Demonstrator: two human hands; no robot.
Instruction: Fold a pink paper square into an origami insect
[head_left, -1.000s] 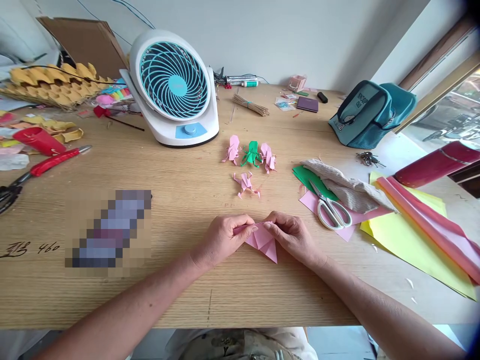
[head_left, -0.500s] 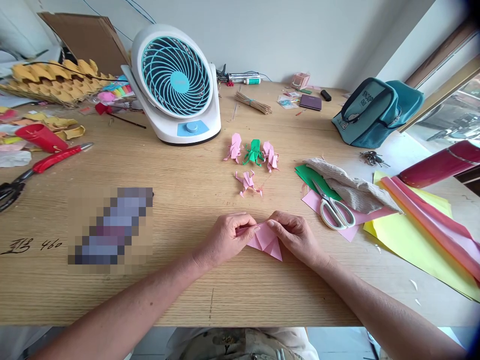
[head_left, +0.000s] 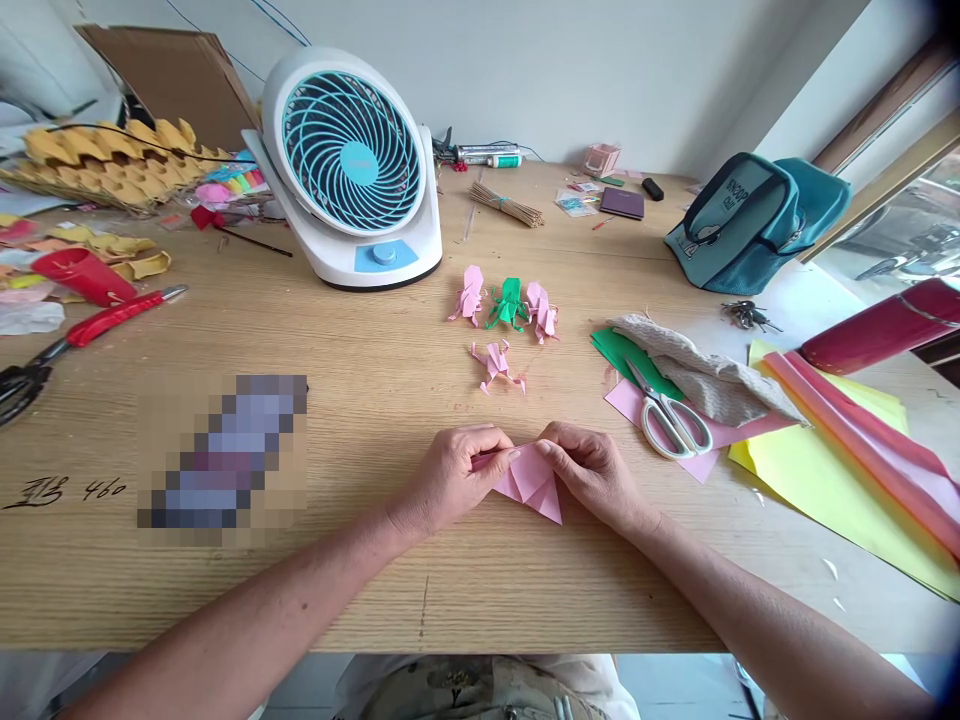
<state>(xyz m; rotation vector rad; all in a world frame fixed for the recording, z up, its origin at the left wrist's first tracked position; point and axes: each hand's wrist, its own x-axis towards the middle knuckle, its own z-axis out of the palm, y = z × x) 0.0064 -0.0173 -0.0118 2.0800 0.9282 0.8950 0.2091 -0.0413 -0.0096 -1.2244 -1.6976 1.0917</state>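
A folded piece of pink paper [head_left: 532,480] is pinched between both hands, low over the table in front of me. My left hand [head_left: 465,470] grips its left side between thumb and fingers. On the upper right side, my right hand [head_left: 589,470] is closed on the same paper, thumb on top. The lower part shows creased triangular flaps with a point toward me; the fingers hide its upper edges. Beyond the hands lies a pink folded paper figure [head_left: 496,364], and behind it a green one [head_left: 508,303] stands between two more pink ones.
White-handled scissors [head_left: 673,425] lie on pink and green paper right of my hands, near a grey cloth [head_left: 705,370] and yellow paper [head_left: 817,480]. A fan [head_left: 352,160] stands at the back left. Red-handled pliers [head_left: 112,318] lie far left, a teal bag [head_left: 735,225] back right.
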